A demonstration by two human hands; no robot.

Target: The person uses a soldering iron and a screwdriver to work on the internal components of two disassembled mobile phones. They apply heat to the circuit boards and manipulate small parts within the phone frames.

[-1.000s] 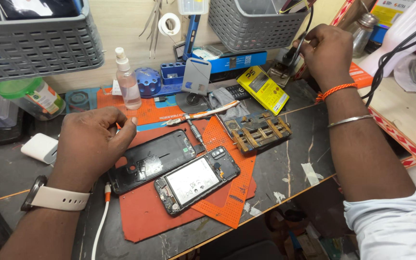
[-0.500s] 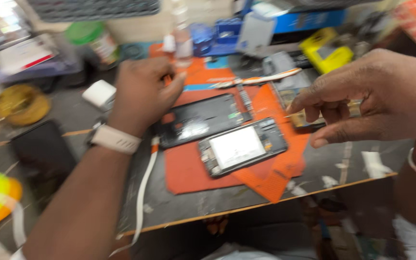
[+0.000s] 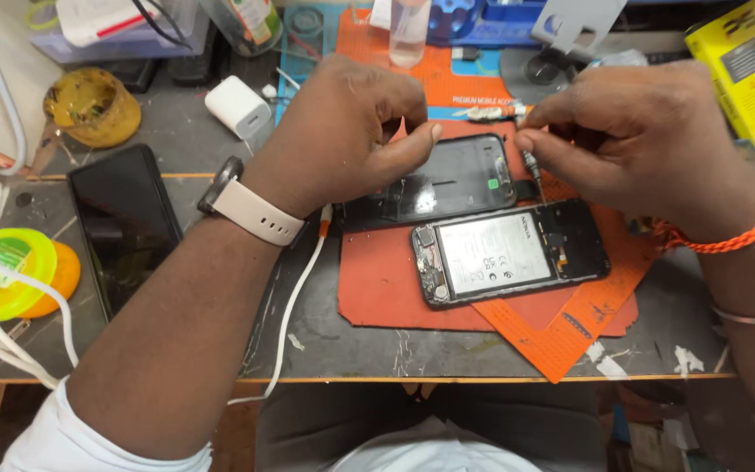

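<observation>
Pinching a screwdriver [image 3: 532, 166], right hand [image 3: 648, 140] points its tip down at the top edge of the open phone [image 3: 510, 253] on the orange mat [image 3: 386, 288]. Left hand [image 3: 342, 131] rests on the black cover [image 3: 447, 183] just behind, grip curled, thumb out, holding nothing that shows. Second phone [image 3: 124, 223] lies face-up far left on the desk [image 3: 342, 350]. White charger [image 3: 238, 107] behind it.

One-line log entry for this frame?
left hand: on phone back cover | right hand: screwdriver over opened phone | orange mat
</observation>
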